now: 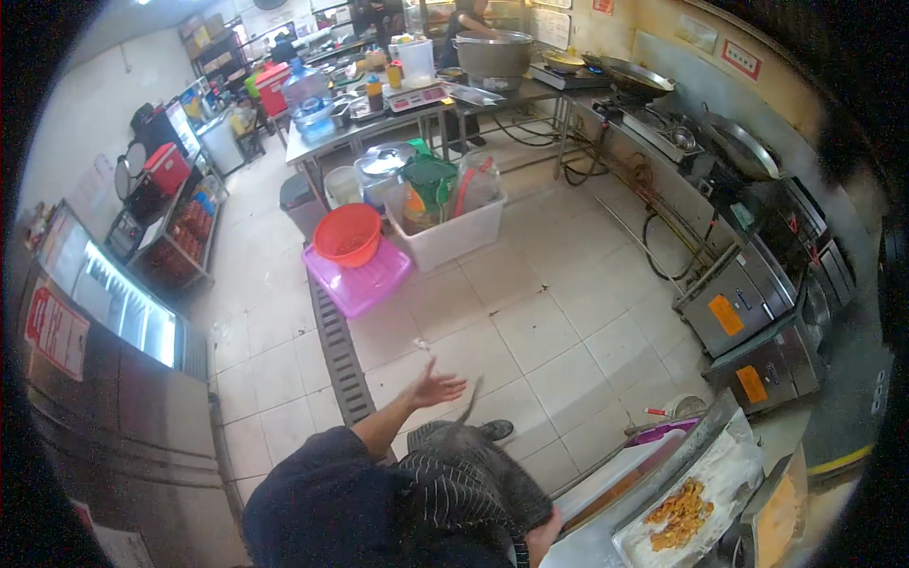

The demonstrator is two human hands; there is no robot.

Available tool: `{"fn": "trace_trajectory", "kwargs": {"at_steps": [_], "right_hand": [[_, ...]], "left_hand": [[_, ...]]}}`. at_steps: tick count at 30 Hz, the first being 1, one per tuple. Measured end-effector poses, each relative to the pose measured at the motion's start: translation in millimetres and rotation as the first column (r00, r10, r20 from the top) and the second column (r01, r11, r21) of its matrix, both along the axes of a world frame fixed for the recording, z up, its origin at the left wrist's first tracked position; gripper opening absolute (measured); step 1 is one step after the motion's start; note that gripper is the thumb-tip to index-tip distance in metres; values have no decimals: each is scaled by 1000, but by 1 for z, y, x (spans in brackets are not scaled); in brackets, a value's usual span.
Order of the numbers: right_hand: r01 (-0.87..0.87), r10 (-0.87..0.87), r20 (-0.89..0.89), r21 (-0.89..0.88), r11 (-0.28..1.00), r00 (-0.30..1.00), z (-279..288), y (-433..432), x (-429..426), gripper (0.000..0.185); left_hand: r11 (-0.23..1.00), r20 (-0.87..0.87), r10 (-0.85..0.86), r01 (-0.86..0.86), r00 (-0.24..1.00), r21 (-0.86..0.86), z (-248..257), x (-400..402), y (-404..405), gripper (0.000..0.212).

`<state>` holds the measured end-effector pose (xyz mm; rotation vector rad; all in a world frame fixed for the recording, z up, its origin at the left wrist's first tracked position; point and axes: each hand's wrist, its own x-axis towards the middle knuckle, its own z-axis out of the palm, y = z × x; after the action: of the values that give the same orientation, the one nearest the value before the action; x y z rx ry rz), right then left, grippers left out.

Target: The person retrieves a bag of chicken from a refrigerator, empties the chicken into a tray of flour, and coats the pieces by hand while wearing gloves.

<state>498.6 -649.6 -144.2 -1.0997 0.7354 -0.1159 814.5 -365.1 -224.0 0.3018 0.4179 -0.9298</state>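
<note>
My left hand (434, 388) is held out over the floor in front of me, fingers spread, with nothing in it. A dark, blurred strap (472, 401) hangs in the air just right of it. A dark apron with thin pale stripes (461, 483) flares out from my body. My right hand (544, 537) is at its lower right edge and appears to grip the cloth; the fingers are partly hidden. Right of this hand, a white-coated tray (735, 461) holds browned fried pieces (678, 515). A dark shoe (496, 429) shows below the apron.
A red-orange basin (348, 234) sits on a purple lid (369, 284) beside a white tub of bags (454, 241). A floor drain grate (341, 348) runs along my left. Steel cabinets (738, 312) and woks (742, 145) line the right. A person (465, 28) stands behind a large pot (493, 60).
</note>
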Motion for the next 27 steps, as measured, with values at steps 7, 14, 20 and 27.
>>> {"fn": "trace_trajectory", "kwargs": {"at_steps": [7, 14, 20, 27], "right_hand": [[-34, 39, -39, 116, 993, 998, -17, -22, 29, 43], [-66, -175, 355, 573, 817, 918, 96, 3, 117, 50], [-145, 129, -93, -856, 496, 987, 8, 11, 170, 36], [55, -132, 23, -967, 249, 991, 19, -16, 157, 37]], "left_hand": [[539, 336, -795, 333, 506, 774, 35, -1, -91, 48], [537, 538, -800, 84, -265, 840, -5, -48, -176, 67], [751, 194, -414, 454, 889, -480, 23, -98, -213, 32], [891, 146, -400, 421, 905, -168, 69, -100, -260, 44]]}}
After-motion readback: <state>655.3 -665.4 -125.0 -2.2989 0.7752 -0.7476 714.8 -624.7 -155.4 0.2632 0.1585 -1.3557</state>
